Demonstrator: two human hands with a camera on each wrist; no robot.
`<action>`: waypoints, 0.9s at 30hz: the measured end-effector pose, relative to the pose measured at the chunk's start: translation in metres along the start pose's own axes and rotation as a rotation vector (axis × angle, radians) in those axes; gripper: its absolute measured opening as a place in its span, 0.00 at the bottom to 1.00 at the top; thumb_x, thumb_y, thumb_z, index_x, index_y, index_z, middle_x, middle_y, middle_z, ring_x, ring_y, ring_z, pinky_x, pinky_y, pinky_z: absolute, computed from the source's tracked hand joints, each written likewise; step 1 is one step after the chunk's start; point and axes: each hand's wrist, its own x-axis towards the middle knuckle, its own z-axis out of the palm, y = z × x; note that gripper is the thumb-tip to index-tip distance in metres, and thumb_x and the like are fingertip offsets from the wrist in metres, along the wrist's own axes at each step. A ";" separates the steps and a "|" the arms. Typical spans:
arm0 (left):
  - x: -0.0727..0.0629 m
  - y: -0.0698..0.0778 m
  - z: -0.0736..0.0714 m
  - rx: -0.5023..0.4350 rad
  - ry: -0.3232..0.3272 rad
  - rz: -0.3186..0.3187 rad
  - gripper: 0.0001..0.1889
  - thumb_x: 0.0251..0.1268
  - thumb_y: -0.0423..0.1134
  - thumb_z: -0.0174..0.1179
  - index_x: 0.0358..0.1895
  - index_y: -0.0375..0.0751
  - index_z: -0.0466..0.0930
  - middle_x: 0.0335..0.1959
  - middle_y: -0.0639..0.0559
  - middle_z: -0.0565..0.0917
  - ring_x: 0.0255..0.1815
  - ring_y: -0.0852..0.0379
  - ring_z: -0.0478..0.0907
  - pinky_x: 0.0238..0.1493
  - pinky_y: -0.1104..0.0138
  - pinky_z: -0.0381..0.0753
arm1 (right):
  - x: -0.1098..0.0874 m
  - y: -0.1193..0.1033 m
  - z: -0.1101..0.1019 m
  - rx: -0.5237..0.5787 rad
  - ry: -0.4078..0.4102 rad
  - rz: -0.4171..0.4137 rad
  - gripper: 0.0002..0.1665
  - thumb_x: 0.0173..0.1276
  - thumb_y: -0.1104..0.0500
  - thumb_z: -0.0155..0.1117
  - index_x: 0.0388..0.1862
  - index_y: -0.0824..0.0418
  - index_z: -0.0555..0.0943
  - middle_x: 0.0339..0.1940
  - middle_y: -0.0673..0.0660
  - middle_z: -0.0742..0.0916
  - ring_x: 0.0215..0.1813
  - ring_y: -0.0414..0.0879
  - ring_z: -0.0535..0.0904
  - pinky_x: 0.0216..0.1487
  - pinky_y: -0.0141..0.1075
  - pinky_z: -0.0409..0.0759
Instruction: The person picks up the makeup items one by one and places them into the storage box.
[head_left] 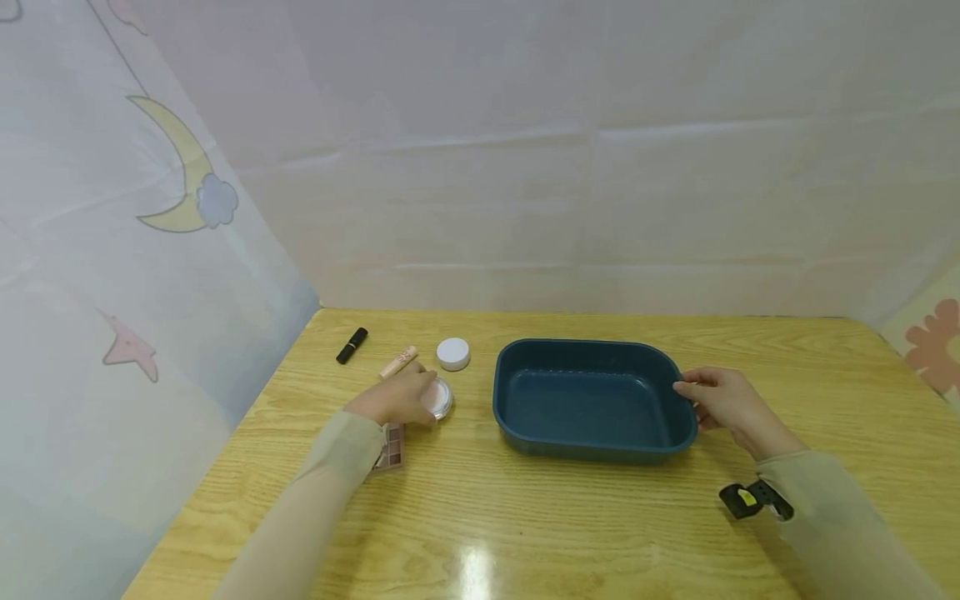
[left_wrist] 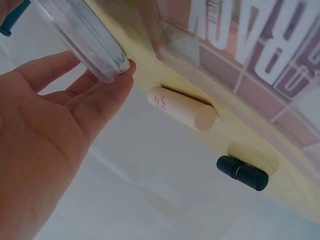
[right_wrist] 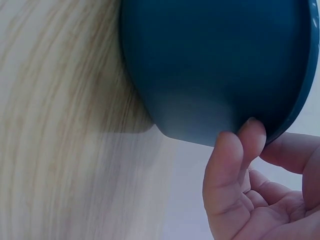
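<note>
My left hand point(head_left: 397, 397) grips a round, clear-edged powder compact point(head_left: 441, 398) by its rim, with the fingertips at its edge in the left wrist view. Beneath my left wrist lies an eyeshadow palette point(head_left: 392, 450), partly hidden by the sleeve. Just beyond the hand are a peach tube point(head_left: 397, 362) and a black lipstick tube point(head_left: 352, 346). On the right, my right hand point(head_left: 723, 404) pinches the right end of a dark blue rectangular basin point(head_left: 600, 450), thumb at the rim and fingers against the outer wall point(right_wrist: 215, 75).
A round white jar point(head_left: 453, 354) stands between the peach tube and the basin. Everything sits on a wood-grain table point(head_left: 570, 533). Behind it hangs a pale cloth point(head_left: 570, 208), and another printed cloth point(head_left: 67, 350) runs along the left side. A black device is strapped at my right wrist.
</note>
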 end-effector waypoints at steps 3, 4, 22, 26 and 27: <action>0.002 -0.002 0.003 0.015 -0.007 -0.006 0.45 0.53 0.38 0.73 0.71 0.24 0.58 0.66 0.31 0.65 0.59 0.41 0.71 0.60 0.53 0.73 | 0.000 -0.001 0.000 -0.007 0.000 0.001 0.32 0.78 0.56 0.49 0.67 0.82 0.60 0.34 0.54 0.80 0.28 0.44 0.77 0.31 0.37 0.80; 0.003 -0.003 0.005 0.023 -0.010 -0.008 0.45 0.53 0.38 0.73 0.71 0.25 0.58 0.66 0.31 0.65 0.59 0.42 0.71 0.59 0.53 0.73 | 0.000 -0.001 0.001 -0.010 0.000 0.000 0.32 0.78 0.56 0.49 0.67 0.82 0.60 0.34 0.54 0.80 0.28 0.44 0.77 0.31 0.37 0.81; 0.003 -0.004 0.002 0.028 -0.020 -0.029 0.47 0.53 0.36 0.73 0.73 0.25 0.54 0.73 0.30 0.56 0.69 0.37 0.62 0.66 0.50 0.65 | -0.001 -0.002 0.001 -0.018 -0.003 -0.008 0.33 0.78 0.54 0.49 0.67 0.82 0.60 0.34 0.54 0.80 0.28 0.45 0.77 0.31 0.38 0.80; 0.000 -0.006 -0.002 0.031 -0.018 -0.018 0.46 0.56 0.36 0.72 0.72 0.23 0.54 0.72 0.29 0.56 0.70 0.36 0.60 0.67 0.50 0.63 | -0.001 -0.001 0.001 -0.008 -0.006 -0.004 0.32 0.78 0.55 0.49 0.66 0.82 0.61 0.33 0.53 0.80 0.28 0.44 0.77 0.31 0.37 0.81; -0.001 -0.006 -0.002 0.032 -0.016 -0.015 0.45 0.56 0.36 0.71 0.72 0.23 0.54 0.72 0.29 0.56 0.70 0.36 0.60 0.68 0.50 0.63 | 0.000 -0.001 0.001 -0.007 -0.005 -0.002 0.32 0.78 0.55 0.49 0.66 0.82 0.61 0.32 0.53 0.80 0.28 0.44 0.77 0.31 0.37 0.81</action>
